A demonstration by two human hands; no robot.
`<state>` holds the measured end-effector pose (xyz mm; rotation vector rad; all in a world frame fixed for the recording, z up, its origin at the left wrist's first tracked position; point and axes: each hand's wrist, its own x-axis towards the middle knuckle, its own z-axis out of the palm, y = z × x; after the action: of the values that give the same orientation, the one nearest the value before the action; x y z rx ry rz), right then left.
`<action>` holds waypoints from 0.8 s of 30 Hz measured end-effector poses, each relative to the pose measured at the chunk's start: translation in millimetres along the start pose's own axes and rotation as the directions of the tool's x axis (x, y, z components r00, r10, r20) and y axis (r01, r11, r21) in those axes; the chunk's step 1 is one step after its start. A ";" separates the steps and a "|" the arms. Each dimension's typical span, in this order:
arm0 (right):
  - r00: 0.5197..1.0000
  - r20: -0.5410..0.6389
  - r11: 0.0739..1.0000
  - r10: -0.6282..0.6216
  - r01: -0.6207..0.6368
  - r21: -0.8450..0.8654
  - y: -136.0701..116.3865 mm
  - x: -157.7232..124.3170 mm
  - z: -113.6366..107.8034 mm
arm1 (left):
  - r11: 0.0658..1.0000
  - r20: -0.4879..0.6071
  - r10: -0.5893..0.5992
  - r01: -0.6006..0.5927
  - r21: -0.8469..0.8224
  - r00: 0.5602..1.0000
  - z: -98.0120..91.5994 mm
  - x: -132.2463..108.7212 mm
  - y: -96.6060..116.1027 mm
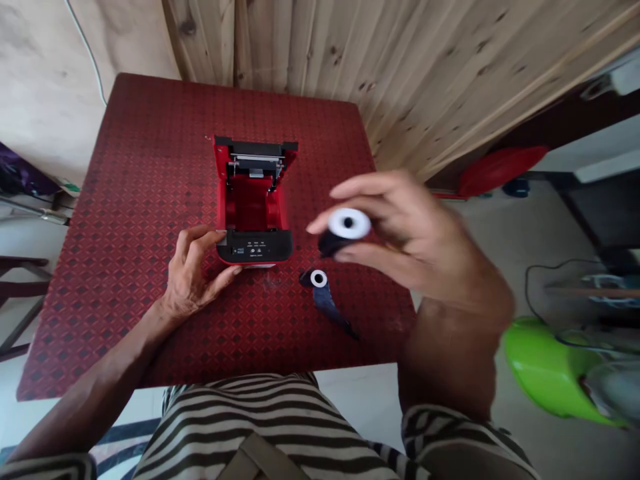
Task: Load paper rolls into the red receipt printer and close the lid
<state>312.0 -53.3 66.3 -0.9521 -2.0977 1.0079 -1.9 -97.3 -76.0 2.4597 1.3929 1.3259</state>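
A small red and black label or receipt printer (255,247) stands on the table with its lid raised, and its red inner bay looks bare. My left hand (193,273) grips the printer's front left corner, fingers on top and thumb along the front edge. Held up to the right of the printer, a paper roll (336,225) with a white end face, dark core hole and dark side sits between the fingers and thumb of my right hand (405,233), which is slightly blurred. Below it on the table lies a white ring-shaped core (319,279) with a dark strip (330,310) trailing from it.
The red patterned table (140,200) meets a wooden plank wall (300,47) at the back. On the floor to the right is a bright green bin or basin (540,367). A red round object (500,170) stands by the wall. Dark wooden furniture (20,287) is at the left.
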 end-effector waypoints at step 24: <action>0.888 0.315 0.708 0.336 -0.017 -0.706 35.4 115.9 96.8 | 0.998 0.053 -0.044 0.047 -0.048 0.998 -0.4 -4.1 5.5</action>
<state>186.2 19.1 11.7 -1.4203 -2.9003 0.5161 0.6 -103.6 -76.2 2.3985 1.3795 1.2620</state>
